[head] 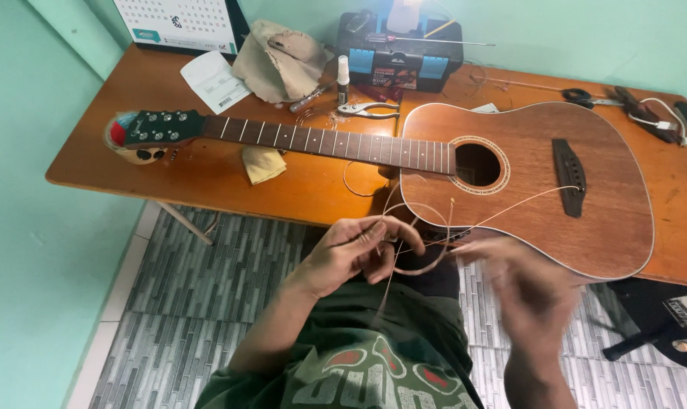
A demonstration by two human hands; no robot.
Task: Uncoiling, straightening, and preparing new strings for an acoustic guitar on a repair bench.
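Note:
A brown acoustic guitar (525,174) lies flat on the wooden table (207,174), its dark headstock (158,127) to the left. In front of the table edge my left hand (355,254) pinches a coiled guitar string (423,238) between thumb and fingers. One end of the string runs up to the guitar's bridge (570,176). My right hand (529,291) is blurred by motion just right of the coil, and I cannot tell whether it grips the string.
On the table behind the guitar stand a black and blue toolbox (400,49), pliers (366,110), a small bottle (343,76), a cloth (283,57), papers (214,79) and scissors (585,97). A yellow cloth (264,163) lies under the neck. Grey tiled floor lies below.

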